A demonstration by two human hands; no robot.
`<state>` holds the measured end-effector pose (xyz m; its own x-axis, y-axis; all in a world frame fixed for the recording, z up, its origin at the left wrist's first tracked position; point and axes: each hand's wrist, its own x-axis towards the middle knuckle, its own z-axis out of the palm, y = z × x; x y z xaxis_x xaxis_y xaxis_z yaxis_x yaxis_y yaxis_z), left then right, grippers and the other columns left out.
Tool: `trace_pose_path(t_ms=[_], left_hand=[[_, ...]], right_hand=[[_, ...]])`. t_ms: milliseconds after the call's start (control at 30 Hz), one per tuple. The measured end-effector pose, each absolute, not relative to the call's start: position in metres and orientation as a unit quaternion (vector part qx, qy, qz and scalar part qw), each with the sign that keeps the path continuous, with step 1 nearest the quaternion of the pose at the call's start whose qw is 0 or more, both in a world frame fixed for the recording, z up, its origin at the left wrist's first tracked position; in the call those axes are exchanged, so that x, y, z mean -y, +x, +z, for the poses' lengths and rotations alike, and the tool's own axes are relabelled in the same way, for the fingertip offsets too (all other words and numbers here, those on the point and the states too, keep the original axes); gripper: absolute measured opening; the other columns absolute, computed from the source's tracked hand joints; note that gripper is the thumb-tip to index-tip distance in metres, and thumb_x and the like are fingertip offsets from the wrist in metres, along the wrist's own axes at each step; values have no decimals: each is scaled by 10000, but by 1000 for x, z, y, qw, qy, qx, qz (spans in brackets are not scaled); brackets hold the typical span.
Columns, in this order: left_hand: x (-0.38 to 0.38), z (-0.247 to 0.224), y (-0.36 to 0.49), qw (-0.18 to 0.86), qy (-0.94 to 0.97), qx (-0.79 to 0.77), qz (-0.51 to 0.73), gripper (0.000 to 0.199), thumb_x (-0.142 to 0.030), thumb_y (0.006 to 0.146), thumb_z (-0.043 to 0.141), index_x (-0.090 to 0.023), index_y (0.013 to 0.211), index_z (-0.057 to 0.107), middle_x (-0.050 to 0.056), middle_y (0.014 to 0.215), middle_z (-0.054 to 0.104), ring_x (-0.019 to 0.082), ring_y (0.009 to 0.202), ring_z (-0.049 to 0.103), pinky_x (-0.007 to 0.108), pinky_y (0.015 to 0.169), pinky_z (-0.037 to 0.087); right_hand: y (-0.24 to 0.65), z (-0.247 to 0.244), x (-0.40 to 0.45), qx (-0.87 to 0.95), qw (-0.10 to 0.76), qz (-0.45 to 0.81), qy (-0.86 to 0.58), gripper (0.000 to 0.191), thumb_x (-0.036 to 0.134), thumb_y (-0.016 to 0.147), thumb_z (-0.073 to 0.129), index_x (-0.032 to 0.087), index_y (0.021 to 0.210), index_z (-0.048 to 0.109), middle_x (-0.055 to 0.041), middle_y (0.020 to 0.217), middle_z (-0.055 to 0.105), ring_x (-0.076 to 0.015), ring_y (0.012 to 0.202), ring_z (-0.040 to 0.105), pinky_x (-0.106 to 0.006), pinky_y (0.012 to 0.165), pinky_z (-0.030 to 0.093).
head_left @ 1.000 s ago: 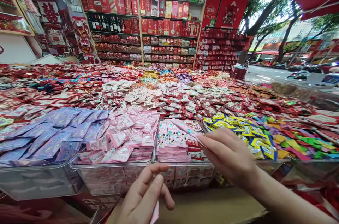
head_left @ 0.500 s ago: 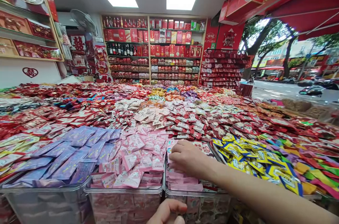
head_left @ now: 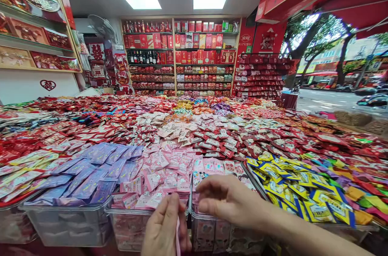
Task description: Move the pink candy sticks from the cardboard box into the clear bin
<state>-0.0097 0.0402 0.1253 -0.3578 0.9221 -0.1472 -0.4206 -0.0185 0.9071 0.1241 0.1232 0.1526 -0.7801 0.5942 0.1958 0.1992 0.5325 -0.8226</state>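
- Our left hand (head_left: 162, 225) has its fingers clamped on a pink packet (head_left: 178, 243), so one is already picked up.
- Our right hand (head_left: 232, 203) is over a bin (head_left: 206, 233), fingers apart.
- Packets (head_left: 209, 164) fill it; how much is left to do, we cannot tell.

Lilac packets (head_left: 100, 155); pale pink packets (head_left: 157, 175); yellow packets (head_left: 303, 187) edged in blue; red boxes (head_left: 209, 40); a red heart (head_left: 47, 85) on a white wall (head_left: 18, 86).

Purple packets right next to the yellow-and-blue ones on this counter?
No, the pink packets lie between the purple packets and the yellow-and-blue packets.
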Motion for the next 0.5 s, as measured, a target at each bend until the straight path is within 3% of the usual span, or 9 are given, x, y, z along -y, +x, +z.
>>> trace_pose_path(t_ms=[67, 133, 233, 333, 433, 500], left_hand=[[-52, 141, -7, 452, 246, -476, 714, 366, -518, 615, 659, -188, 630, 502, -87, 394, 436, 55, 334, 376, 148, 354, 321], [-63, 154, -2, 418, 266, -447, 744, 308, -455, 660, 655, -183, 657, 509, -91, 423, 445, 46, 364, 385, 123, 355, 307], [-73, 161, 4, 434, 240, -411, 765, 273, -425, 689, 645, -176, 719, 534, -87, 485, 488, 38, 387, 406, 121, 373, 322], [-70, 156, 5, 461, 262, -404, 745, 266, -381, 678, 674, -195, 838, 573, -76, 578, 569, 42, 426, 467, 128, 405, 362], [-66, 146, 2, 496, 311, -411, 699, 190, -261, 656, 714, -186, 785, 597, -67, 572, 599, 73, 504, 548, 155, 494, 436], [-65, 142, 1, 511, 303, -408, 693, 143, -230, 665, 704, -169, 748, 604, -44, 593, 632, 99, 544, 586, 179, 524, 464]], right_hand=[[125, 150, -96, 788, 200, 542, -212, 521, 407, 640, 673, 183, 1069, 482, -39, 851, 614, -117, 673, 550, -205, 559, 417], [124, 140, -81, 759, 217, 583, -191, 696, 341, 592, 718, 209, 1180, 370, -36, 880, 608, -119, 677, 557, -208, 568, 422], [122, 123, -79, 701, 294, 618, -202, 531, 319, 724, 609, 202, 1172, 350, -28, 835, 607, -116, 685, 566, -236, 618, 433], [126, 113, -88, 628, 333, 669, -219, 306, 356, 767, 563, 152, 973, 463, -27, 776, 599, -98, 656, 549, -233, 620, 425], [132, 109, -93, 604, 350, 685, -210, 273, 360, 745, 599, 134, 864, 505, -32, 770, 605, -95, 681, 547, -230, 651, 416], [134, 105, -92, 594, 357, 692, -203, 282, 345, 739, 613, 143, 906, 510, -41, 822, 616, -107, 748, 562, -244, 708, 418]])
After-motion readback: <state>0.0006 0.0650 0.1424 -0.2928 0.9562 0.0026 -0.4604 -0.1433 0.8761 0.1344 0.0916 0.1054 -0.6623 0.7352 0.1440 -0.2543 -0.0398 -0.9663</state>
